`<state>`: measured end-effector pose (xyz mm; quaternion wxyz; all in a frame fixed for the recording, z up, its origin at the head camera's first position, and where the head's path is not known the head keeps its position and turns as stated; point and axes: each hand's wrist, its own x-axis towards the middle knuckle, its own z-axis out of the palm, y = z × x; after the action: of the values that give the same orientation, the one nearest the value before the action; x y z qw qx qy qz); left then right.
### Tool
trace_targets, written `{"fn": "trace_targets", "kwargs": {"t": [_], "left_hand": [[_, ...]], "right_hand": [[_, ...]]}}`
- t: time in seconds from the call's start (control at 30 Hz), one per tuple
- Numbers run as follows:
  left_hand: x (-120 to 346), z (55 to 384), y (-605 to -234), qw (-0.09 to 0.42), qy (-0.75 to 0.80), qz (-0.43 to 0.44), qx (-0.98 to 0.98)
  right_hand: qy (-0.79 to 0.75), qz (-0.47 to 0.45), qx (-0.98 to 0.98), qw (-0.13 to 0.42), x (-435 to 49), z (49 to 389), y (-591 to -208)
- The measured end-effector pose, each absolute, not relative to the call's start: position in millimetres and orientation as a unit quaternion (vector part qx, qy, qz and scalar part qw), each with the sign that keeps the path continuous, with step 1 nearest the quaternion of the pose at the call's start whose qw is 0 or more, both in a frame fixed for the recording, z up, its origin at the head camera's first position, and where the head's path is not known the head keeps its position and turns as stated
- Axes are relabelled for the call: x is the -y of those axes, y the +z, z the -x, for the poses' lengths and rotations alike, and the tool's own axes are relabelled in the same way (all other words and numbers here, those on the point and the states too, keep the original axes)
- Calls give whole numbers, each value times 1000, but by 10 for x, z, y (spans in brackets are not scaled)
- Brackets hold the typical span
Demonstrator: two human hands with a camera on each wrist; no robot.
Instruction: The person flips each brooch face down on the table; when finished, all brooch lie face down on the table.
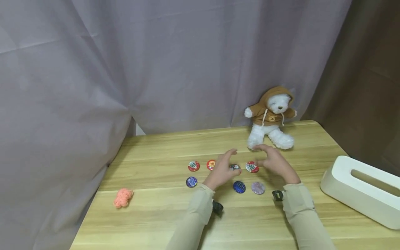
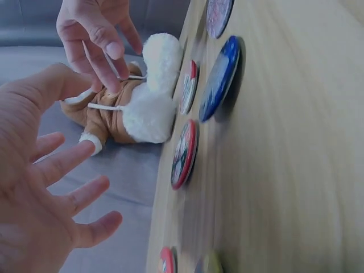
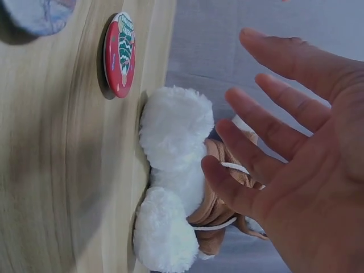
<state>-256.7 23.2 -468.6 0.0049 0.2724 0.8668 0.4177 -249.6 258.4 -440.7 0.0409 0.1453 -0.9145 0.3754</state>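
Several round button badges lie on the table in two rows, among them a red one with a tree picture [image 3: 120, 57] and a dark blue one [image 1: 239, 187]. My left hand [image 1: 221, 171] hovers above the middle of the rows, fingers spread and holding nothing. It partly hides a badge with a red rim [image 2: 184, 154]. My right hand [image 1: 275, 164] is held over the right end of the rows, near a second tree badge [image 1: 252, 166], its fingers apart and nothing in them. A lilac badge [image 1: 258, 188] lies nearer me.
A white teddy bear in a brown hoodie [image 1: 272, 118] sits at the table's back, beyond my right hand. To the right stands a white tissue box [image 1: 359, 194]. A ball of pink yarn [image 1: 123, 198] lies on the left. Grey curtain [image 1: 187, 69] hangs behind the wooden table [image 1: 150, 222].
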Motion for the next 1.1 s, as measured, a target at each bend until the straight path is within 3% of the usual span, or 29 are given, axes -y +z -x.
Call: {"fn": "trace_targets", "kwargs": {"t": [0.43, 1.1], "left_hand": [[-432, 2665, -4787, 52, 368, -255, -893], [-688, 2789, -4807, 52, 331, -246, -909]], "right_hand": [[395, -148, 906, 29, -2629, 2491, -4539], [412, -141, 900, -6, -2616, 2584, -4680]]}}
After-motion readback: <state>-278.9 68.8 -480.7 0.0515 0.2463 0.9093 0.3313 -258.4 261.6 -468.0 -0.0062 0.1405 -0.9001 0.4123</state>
